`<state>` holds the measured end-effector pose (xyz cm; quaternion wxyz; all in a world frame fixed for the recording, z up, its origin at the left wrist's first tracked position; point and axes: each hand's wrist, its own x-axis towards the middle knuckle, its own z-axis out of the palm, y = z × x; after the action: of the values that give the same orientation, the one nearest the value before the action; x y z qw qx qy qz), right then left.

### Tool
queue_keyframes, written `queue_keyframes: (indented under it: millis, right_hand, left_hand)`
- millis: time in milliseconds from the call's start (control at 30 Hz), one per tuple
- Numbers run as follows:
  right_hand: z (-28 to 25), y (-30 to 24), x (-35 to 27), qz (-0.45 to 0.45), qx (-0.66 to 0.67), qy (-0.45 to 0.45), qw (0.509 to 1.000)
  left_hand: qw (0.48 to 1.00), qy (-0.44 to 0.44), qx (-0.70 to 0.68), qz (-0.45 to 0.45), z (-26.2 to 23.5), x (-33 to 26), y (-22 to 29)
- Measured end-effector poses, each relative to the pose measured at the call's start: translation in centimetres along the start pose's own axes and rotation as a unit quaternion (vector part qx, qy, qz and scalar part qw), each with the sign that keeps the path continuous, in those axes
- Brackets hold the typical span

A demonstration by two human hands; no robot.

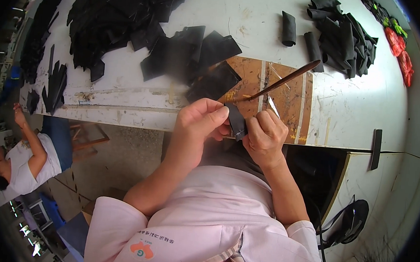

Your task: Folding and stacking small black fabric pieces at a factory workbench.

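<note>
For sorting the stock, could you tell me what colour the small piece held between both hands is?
Black; the small piece shows best in the head view.

One head-worn fisheye view looks steeply down, close over the hands, facing the far white surface.

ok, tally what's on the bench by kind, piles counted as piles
Heaps of flat black pieces: 1
Piles of rolled black pieces: 1
Loose black rolls: 2
Wooden sticks: 1
Black piece held in both hands: 1
Total: 6
</note>
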<state>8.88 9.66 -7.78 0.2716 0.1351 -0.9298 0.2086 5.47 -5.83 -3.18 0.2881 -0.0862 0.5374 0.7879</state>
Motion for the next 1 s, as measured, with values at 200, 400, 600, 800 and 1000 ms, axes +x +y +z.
queue_keyframes:
  millis: [200, 400, 600, 800, 1000]
  right_hand:
    - [0.0, -0.1, 0.1, 0.004, 0.008, -0.002, 1.0]
    - [0.1, -0.2, 0.0, 0.001, -0.001, -0.012, 1.0]
    - [-0.1, 0.0, 0.1, -0.042, -0.055, -0.027, 0.997]
    - [-2.9, -1.4, 2.1, 0.041, 0.099, -0.133, 0.985]
    - [-3.5, -2.6, 1.7, 0.149, 0.301, -0.006, 0.942]
  left_hand:
    - [1.0, -0.001, -0.005, 0.007, -0.2, -0.1, -0.2]
    - [1.0, -0.013, -0.012, 0.01, -0.2, 0.0, -0.6]
    - [0.999, 0.002, 0.034, 0.002, -0.3, 0.4, -0.2]
    - [0.948, 0.11, 0.242, 0.175, -0.6, 0.0, -0.8]
    - [0.828, 0.025, 0.417, 0.373, 1.7, -1.2, -1.0]
